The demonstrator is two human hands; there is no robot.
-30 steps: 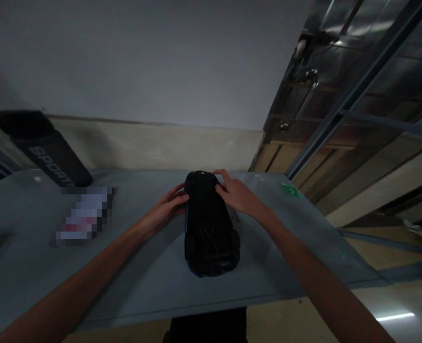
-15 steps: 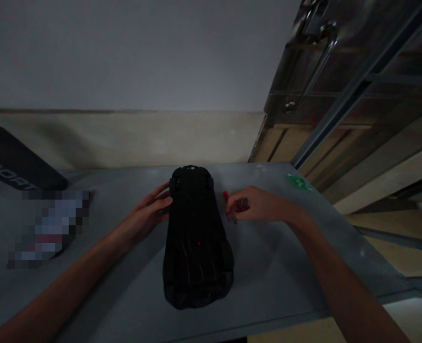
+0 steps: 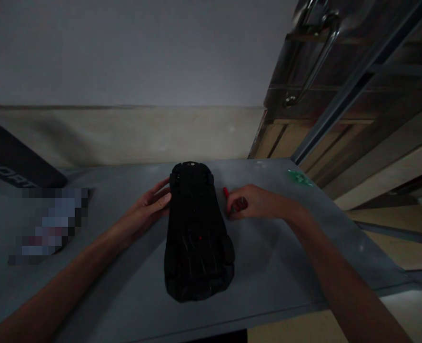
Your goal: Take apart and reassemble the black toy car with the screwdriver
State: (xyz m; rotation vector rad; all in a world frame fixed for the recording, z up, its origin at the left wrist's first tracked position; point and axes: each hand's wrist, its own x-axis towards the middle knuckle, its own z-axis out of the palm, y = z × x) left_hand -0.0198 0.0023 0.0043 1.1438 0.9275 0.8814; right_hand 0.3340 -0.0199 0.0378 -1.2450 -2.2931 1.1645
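Note:
A black toy car (image 3: pixel 196 228) lies upside down on the grey table (image 3: pixel 268 267), its wheels and underside facing up. My left hand (image 3: pixel 154 202) rests against the car's left side near its far end, thumb and fingers at the edge. Just right of the car, my right hand (image 3: pixel 245 202) is curled, with its fingers closed around something red. A small red piece (image 3: pixel 226 191) sticks out beyond those fingers; the rest is hidden in the hand. A tiny red spot shows on the car's underside.
At the left lie a dark bottle-like object (image 3: pixel 18 157) with white lettering and a pixelated flat item (image 3: pixel 54 226). A green plastic packet (image 3: pixel 300 178) is at the far right. Behind the table stands a wall (image 3: pixel 143 136).
The view has shifted slightly. My right hand's fingers have curled further, and more red shows inside them. My left hand stays at the car's side.

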